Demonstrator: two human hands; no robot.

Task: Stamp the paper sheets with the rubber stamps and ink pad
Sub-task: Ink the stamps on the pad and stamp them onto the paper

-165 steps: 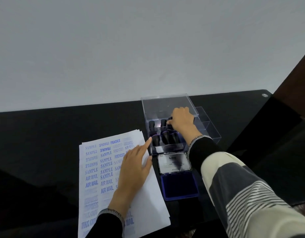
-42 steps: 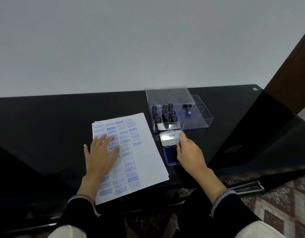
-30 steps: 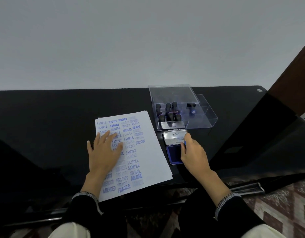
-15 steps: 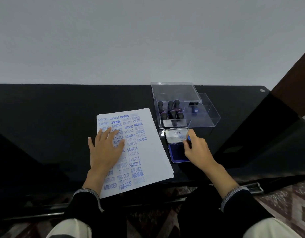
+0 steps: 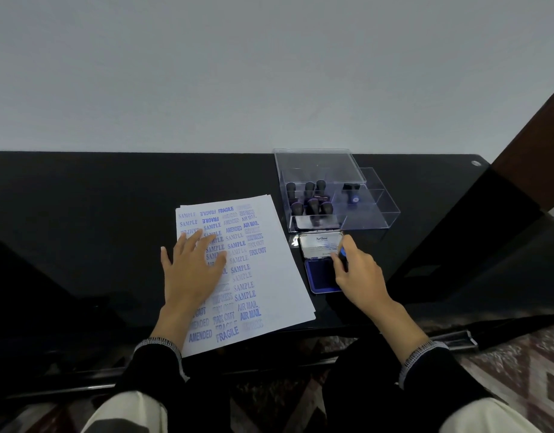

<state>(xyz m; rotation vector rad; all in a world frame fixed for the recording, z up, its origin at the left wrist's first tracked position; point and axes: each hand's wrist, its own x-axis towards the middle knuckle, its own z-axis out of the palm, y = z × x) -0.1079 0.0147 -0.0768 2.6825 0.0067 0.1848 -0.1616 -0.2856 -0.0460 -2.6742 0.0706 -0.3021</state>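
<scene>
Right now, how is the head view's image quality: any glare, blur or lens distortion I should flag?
Head view: wide-angle bending shows in the curved far edge of the black table; its glossy top reflects the wall dimly. The ink pad lid glares bright. Stamped words on the paper sheets read sharply; faint ones blur. The rubber stamp in the right hand is largely hidden. The carpet at the lower corners is smeared.

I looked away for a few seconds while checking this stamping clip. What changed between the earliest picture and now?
The right hand left the clear stamp box and came back to the open ink pad, now gripping a stamp over it. The left hand slid toward the sheet's left side. It still lies flat on the paper sheets; box and pad stayed put.
</scene>
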